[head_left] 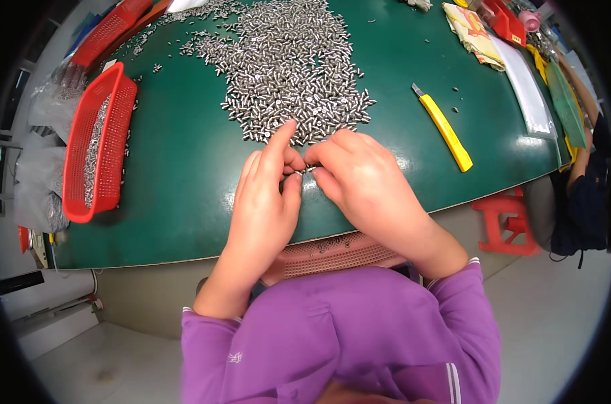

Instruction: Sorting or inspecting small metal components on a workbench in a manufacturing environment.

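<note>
A wide heap of small silvery metal pins covers the far middle of the green table. Just at its near edge, my left hand has its index finger stretched out toward the heap, while the thumb and another finger close on a small metal pin. Close beside it, my right hand pinches another small metal pin between thumb and index finger. The two pinches nearly meet. Fingers partly cover both pins, so their exact shape is hard to make out.
A red perforated basket holding small metal pieces stands at the left. On the right lies a yellow utility knife, blade out. A pink basket sits below the table edge, near my lap. Another person is at the far right.
</note>
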`<state>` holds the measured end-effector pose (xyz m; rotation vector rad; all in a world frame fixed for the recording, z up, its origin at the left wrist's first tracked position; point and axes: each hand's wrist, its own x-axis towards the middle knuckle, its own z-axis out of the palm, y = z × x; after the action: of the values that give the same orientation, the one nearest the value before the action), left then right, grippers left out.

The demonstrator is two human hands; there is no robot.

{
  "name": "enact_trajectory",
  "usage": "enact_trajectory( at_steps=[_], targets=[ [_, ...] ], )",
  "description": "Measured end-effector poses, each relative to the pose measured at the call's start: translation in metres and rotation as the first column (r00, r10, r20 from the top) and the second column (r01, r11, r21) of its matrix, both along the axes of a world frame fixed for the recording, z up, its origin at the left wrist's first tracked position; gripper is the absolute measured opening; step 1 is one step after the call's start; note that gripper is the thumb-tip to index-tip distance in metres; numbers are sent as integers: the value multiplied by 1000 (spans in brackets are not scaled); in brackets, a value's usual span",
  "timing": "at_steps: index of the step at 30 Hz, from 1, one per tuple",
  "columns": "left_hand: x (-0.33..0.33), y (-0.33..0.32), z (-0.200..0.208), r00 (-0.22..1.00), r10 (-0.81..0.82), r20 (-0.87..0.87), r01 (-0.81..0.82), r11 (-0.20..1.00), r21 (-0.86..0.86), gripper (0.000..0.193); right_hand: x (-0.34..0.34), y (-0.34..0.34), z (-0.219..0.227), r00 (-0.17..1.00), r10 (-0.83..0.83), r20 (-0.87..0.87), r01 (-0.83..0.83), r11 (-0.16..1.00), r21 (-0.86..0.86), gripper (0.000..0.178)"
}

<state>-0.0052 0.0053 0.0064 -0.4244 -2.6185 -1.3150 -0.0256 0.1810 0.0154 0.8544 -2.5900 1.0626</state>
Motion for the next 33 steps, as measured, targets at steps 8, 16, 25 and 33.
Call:
enact_trajectory(
  at_steps=[8,16,25,33],
  targets=[
    [12,-9,-5,999,-40,-16,40,999,35,70,6,8,3,992,123,15,-120,985,-127,13],
    [12,-9,-5,997,-44,-62,46,998,38,71,4,8,4,992,124,35,-121,990,-78,16],
    [11,-8,-7,997,-54,-62,57,997,54,71,10,6,3,989,125,74,-123,992,-41,20],
    [16,-7,-10,988,-4,-156,-1,1000,-31,74,11,6,5,991,114,68,-111,993,-48,19]
  ],
)
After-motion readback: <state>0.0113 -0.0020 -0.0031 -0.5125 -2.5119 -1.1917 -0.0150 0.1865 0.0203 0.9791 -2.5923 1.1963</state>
